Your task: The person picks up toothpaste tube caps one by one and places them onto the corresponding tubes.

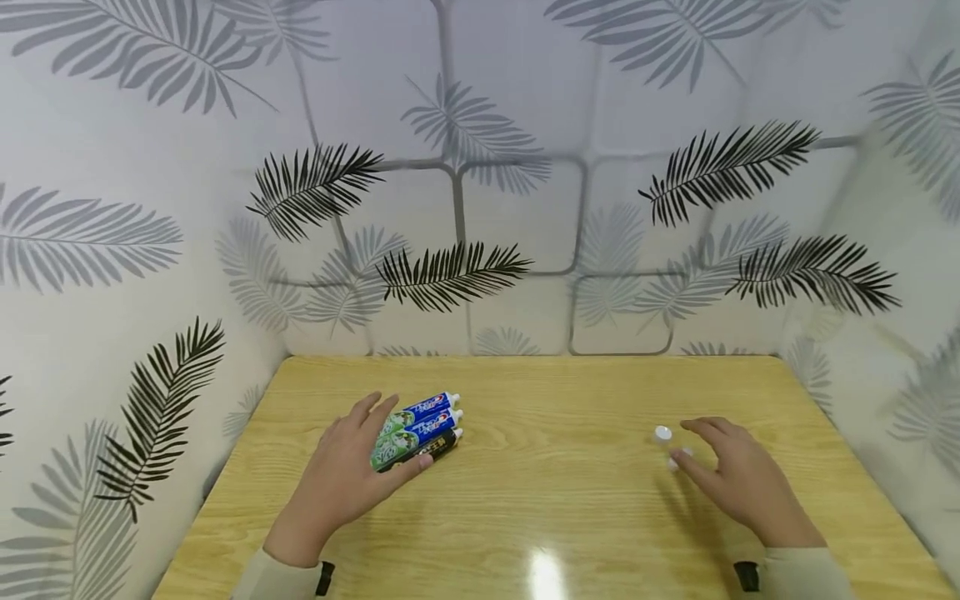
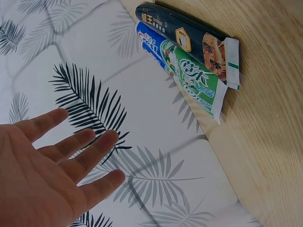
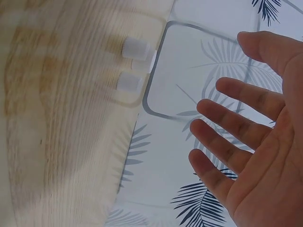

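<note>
My left hand (image 1: 341, 471) hovers over the left part of the table, fingers spread, partly covering three toothpaste tubes in the head view. Two are blue and green (image 1: 431, 427); nearest me is a black one (image 1: 444, 447). The left wrist view shows the black tube (image 2: 182, 35) and a green-ended tube (image 2: 194, 78) lying side by side, apart from my empty fingers. On the right, my right hand (image 1: 738, 475) is held above the table, nothing in its grasp. Small white caps (image 1: 663, 434) stand near its fingertips. Three ridged caps (image 3: 136, 48) appear close together in the right wrist view.
The light wood table (image 1: 555, 492) backs onto a wall (image 1: 517, 321) with a leaf pattern, and similar walls rise at its left and right sides. A bright light reflection shows on the wood near the front.
</note>
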Tool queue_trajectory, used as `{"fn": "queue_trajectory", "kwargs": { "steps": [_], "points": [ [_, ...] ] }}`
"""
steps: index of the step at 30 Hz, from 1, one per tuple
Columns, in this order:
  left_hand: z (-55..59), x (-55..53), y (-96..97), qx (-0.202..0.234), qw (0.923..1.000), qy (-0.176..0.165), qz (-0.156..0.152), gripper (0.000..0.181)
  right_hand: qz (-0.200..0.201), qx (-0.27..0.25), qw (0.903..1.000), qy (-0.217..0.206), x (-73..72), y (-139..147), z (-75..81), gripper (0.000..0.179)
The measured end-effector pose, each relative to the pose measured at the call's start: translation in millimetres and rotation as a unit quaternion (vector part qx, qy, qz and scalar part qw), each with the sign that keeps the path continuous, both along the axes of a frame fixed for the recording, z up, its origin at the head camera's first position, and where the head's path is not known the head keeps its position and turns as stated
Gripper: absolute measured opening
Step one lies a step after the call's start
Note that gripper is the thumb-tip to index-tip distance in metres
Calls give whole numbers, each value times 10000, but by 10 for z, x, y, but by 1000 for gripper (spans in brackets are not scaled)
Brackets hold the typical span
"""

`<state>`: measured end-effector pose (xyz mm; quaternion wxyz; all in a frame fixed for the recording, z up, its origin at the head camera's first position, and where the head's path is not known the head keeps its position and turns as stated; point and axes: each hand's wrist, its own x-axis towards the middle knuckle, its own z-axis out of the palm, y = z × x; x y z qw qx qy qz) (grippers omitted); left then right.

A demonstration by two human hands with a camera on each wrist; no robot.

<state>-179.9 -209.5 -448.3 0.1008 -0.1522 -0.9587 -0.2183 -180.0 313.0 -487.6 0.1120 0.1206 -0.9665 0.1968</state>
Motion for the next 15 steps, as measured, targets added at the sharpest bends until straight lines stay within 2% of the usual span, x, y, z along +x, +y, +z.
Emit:
{"fn": "queue_trajectory", "kwargs": {
  "steps": [9, 15],
  "points": [
    [-73, -10, -3, 76, 9999, -86, -10, 94, -83, 33, 9999, -107, -33, -16, 21, 50],
    [-138, -35, 18, 85, 9999, 52, -85, 93, -164, 99, 9995, -255, -49, -14, 13, 50]
  ]
}}
